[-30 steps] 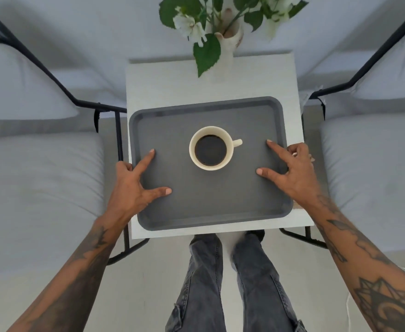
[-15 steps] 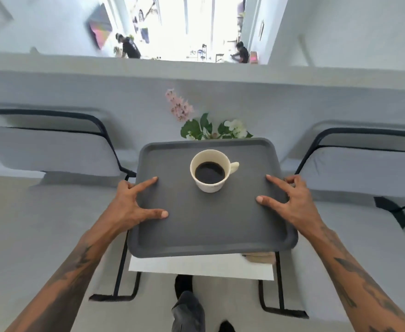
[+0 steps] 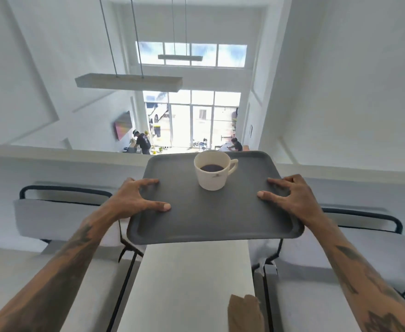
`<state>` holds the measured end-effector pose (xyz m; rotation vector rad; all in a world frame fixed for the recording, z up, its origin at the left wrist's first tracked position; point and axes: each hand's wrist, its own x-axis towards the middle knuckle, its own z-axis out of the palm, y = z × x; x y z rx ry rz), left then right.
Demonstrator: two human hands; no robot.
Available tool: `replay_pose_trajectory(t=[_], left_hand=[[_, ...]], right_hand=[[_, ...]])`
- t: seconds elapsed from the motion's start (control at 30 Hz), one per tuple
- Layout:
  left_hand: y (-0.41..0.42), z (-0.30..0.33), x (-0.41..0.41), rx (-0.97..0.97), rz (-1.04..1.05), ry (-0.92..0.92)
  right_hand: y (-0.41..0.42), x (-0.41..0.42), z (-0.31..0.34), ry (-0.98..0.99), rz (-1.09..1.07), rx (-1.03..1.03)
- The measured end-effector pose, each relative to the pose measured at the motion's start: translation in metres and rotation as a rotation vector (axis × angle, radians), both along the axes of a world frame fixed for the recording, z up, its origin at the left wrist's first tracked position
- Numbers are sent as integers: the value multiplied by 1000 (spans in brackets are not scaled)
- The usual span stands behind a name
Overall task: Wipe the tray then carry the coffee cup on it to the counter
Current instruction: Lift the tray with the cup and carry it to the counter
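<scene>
Two hands gripped one dark grey tray (image 3: 211,219), held in the air above a white surface (image 3: 187,283).

Left hand (image 3: 134,200): clamped on the tray's left edge, thumb and forefinger pressed on the upper face, the other fingers hidden beneath the rim. Forearm tattooed.

Right hand (image 3: 290,197): clamped on the tray's right edge in like fashion, thumb and fingertips on top. Forearm tattooed.

Coffee cup (image 3: 212,170): one, cream-coloured, upright on the far half of the tray, between the two hands and touching neither; handle turned to the right; dark coffee inside, well below the rim.

Surface: a brown paper-like item (image 3: 244,312) lay at its near right corner; its nature could not be told.

Chairs: two, pale cushions on black frames, one at the left (image 3: 60,212) and one at the right (image 3: 364,221) of the surface.

Background: a low white wall (image 3: 53,156) behind the chairs; beyond it a tall bright room with large windows (image 3: 192,116), hanging bar lamps (image 3: 128,81) and two distant people (image 3: 143,142), small and blurred.
</scene>
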<state>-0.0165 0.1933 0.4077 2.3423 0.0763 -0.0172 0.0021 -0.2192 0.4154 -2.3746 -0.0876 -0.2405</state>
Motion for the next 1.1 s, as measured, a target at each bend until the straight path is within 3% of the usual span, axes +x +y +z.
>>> replay_pose_trajectory(t=[0.37,0.67,1.1], left_hand=[[0,88,-17,-22,56,-155],[21,110,-57,-38,147,-186],[124,122,-164,-83,392,-187]], right_hand=[[1,1,82,-90,16,19],[26,-10,108,-114,78,-12],[158,-19,127,-166,350,-15]])
